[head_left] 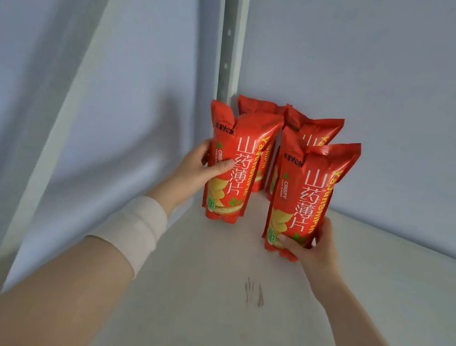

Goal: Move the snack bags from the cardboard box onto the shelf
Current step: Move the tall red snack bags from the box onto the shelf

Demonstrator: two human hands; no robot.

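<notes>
Several red snack bags stand upright in the back left corner of the pale shelf board (210, 295). My left hand (202, 168) grips the front left bag (235, 168) by its side, thumb across the front. My right hand (311, 246) holds the front right bag (307, 196) at its bottom corner, and the bag's base is at the board. Behind them stand two more red bags, one at the left (255, 104) and one at the right (313, 128), close to the wall. The cardboard box is out of view.
A grey perforated metal upright (229, 35) runs up the corner behind the bags. A light blue back panel (366, 88) and side panel (131, 95) close in the shelf. The board has a few dark scratch marks (253, 293) in front of the bags.
</notes>
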